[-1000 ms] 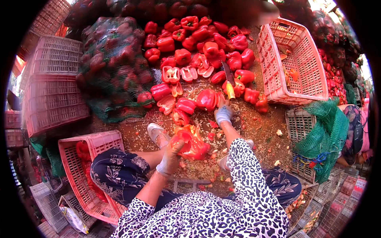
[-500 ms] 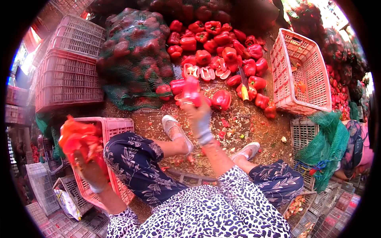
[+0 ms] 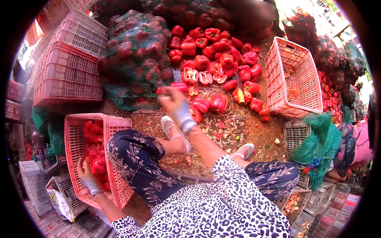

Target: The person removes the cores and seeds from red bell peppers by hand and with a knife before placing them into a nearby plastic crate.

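My left hand point(image 3: 86, 176) is open at the outer side of a pink plastic crate point(image 3: 118, 123), its fingers spread beside red pepper pieces point(image 3: 95, 152) in it. My right hand point(image 3: 174, 104), blurred by motion, is over the near edge of the pepper heap, close to a whole red bell pepper point(image 3: 180, 86). Its fingers are too smeared to show whether they grip anything. Cut pepper halves point(image 3: 189, 75) lie cut side up just beyond. A knife with a yellow handle point(image 3: 241, 96) rests among the peppers. Nearer me are loose red peppers point(image 3: 218, 103).
A green net sack of peppers point(image 3: 135, 51) stands at the far left, next to stacked crates point(image 3: 68, 75). At the right are another pink crate point(image 3: 274, 95) and a green net point(image 3: 319, 139). Seeds and scraps litter the floor point(image 3: 234, 123). Another person point(image 3: 353, 144) is at the far right.
My left hand has let go of a bunch of red pepper pieces, and such pieces now lie in the crate. My right hand has moved left; the red pepper it held is out of it.
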A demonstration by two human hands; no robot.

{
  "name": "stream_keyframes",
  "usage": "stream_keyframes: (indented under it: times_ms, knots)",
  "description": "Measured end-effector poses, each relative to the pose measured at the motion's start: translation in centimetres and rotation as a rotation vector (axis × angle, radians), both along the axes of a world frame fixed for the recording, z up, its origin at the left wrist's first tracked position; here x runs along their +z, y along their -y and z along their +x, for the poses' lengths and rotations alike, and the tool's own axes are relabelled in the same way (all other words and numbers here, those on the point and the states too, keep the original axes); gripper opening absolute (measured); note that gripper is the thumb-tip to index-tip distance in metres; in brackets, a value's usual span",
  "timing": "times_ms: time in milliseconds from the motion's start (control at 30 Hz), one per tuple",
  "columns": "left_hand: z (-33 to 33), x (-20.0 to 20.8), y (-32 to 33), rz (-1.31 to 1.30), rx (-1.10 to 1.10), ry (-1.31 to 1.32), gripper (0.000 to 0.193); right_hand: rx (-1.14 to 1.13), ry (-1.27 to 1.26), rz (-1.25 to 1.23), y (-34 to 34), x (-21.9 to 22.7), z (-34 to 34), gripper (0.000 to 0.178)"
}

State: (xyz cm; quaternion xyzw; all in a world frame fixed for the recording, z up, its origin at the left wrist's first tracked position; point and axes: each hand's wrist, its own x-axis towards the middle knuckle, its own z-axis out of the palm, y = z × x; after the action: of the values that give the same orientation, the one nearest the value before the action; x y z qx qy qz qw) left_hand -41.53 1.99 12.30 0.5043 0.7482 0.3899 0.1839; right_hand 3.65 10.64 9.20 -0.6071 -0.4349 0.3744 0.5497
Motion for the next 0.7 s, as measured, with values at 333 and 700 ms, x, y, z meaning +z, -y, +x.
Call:
stream_keyframes:
  times_ms: [333,700]
  knots:
    - [28.4,9.2,-3.3,0.143,-0.646,0.566,0.037,-0.718,0.138,-0.630,7.0,-19.1,16.0,0.058]
    - [36.8,-3.0,-2.0,-0.683,-0.658,0.843,0.035,-0.455,0.490,-0.707,4.4,-18.4,16.6,0.061]
